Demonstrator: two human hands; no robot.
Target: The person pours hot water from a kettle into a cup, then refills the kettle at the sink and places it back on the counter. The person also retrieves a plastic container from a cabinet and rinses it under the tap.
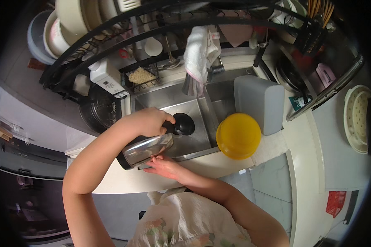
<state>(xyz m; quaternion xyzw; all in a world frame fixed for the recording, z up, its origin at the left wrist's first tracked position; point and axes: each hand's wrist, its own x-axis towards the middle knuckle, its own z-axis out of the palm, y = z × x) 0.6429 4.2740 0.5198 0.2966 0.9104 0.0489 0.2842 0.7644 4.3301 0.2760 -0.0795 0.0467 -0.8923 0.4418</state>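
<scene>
A stainless steel kettle (pixel 148 150) with a black base lies tilted on its side, its mouth end over the left basin of a steel sink (pixel 193 143). My left hand (pixel 151 122) is closed around its black handle from above, fingertips close to the round black lid (pixel 185 124), which stands out from the mouth. My right hand (pixel 164 167) is at the kettle's lower side by the counter edge, fingers spread and touching the metal; its palm is partly hidden. What is inside the kettle cannot be seen.
A yellow bowl (pixel 238 136) and an upright grey plastic container (pixel 267 105) stand right of the basin. A white cloth (pixel 199 54) hangs over the faucet. A black dish rack (pixel 136 35) spans the back; a white bottle (pixel 106 75) and a sponge (pixel 141 75) are at left.
</scene>
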